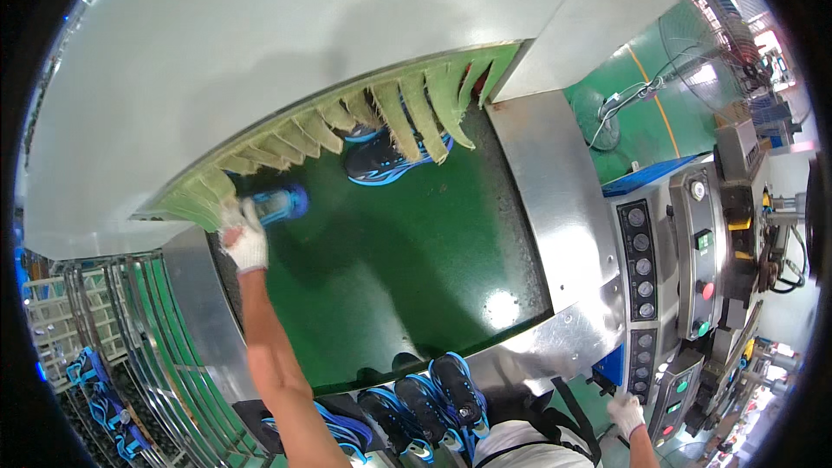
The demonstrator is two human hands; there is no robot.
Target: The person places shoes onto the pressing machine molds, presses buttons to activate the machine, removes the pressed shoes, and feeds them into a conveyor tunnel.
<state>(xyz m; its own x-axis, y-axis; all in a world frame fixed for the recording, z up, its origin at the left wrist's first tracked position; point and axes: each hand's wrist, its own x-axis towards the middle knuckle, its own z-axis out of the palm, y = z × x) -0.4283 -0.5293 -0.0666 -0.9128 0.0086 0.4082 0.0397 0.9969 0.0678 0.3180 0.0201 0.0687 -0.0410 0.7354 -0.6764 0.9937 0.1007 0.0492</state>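
Note:
My left hand [245, 238], in a white work glove, reaches to the left part of the green conveyor belt [416, 251]. Its fingers close on a blue shoe [282, 204], blurred by motion, beside the green curtain strips [299, 134]. Farther right on the belt lies a black shoe with a blue sole [381, 160], its far part covered by the strips. At the lower right is my right hand [626, 416], also gloved, away from the belt and near the machine's control panel [641, 269]; its fingers are too small to make out.
Several black and blue shoes [420, 403] stand along the near metal edge. A wire rack [165, 338] is at the left, with blue and black shoe parts [104, 403] below. A metal side plate [563, 208] borders the belt; a fan [598, 121] stands on the floor beyond.

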